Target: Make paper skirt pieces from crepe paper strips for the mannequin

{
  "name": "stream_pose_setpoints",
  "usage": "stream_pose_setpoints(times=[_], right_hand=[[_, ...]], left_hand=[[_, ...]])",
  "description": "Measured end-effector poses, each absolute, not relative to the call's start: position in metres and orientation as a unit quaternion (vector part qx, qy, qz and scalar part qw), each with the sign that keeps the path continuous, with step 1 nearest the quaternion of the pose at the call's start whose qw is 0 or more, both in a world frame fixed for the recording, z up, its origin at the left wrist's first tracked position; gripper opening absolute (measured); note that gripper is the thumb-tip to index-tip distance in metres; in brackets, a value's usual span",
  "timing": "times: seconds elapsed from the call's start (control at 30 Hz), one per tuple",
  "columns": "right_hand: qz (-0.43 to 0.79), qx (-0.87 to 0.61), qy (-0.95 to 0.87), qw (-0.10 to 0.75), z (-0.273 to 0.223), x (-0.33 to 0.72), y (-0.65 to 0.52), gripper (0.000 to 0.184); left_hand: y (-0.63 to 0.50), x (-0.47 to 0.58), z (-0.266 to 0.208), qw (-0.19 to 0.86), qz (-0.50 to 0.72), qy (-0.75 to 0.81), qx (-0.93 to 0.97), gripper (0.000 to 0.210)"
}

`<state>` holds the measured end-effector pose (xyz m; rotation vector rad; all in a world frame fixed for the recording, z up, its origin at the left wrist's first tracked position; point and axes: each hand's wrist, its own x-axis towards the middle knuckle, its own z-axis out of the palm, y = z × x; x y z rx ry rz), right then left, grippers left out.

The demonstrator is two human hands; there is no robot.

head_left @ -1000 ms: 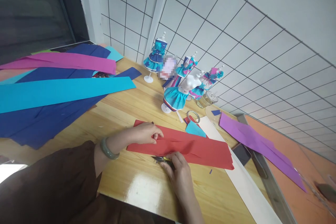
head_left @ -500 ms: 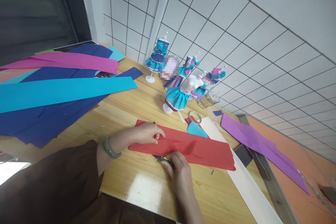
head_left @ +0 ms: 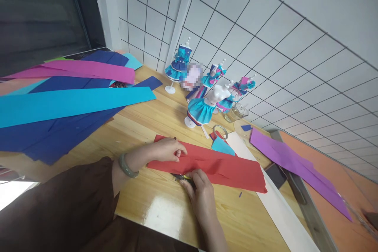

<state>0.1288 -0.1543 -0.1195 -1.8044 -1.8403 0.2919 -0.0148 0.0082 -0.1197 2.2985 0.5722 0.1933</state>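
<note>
A folded strip of red crepe-like paper (head_left: pixel 233 171) lies across the wooden table in front of me. My left hand (head_left: pixel 169 150) rests on its left end, fingers curled down against the paper. At the near edge, my right hand (head_left: pixel 201 191) is closed around what look like small scissors (head_left: pixel 178 176), dark-bladed with some yellow by the grip. Their tip points left, just beside the strip's near edge. Most of the handle is hidden by my fingers, so whether the blades are parted cannot be made out.
Behind the strip stand small dress forms in paper outfits, one with a turquoise skirt (head_left: pixel 201 111). A tape roll (head_left: pixel 220 132), a turquoise scrap (head_left: pixel 223 146) and a glass jar (head_left: pixel 236 112) are near them. Blue sheets (head_left: pixel 59 134) spread left; purple paper (head_left: pixel 295 165) lies right.
The whole view has shifted slightly to the right. Both hands, the scissors and the red strip keep nearly the same places relative to each other.
</note>
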Motion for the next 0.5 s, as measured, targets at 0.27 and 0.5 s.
stream_pose_setpoints(times=[0.27, 0.5], right_hand=[[0.111, -0.673, -0.682, 0.263, -0.1217, 0.1274, -0.1565, 0.025], [0.101, -0.672, -0.686, 0.261, -0.1172, 0.1207, -0.1522, 0.028]], left_hand=[[0.0083, -0.0148, -0.1186, 0.371, 0.067, 0.224, 0.899, 0.034], [0.0076, -0.0147, -0.1169, 0.369, 0.063, 0.229, 0.899, 0.034]])
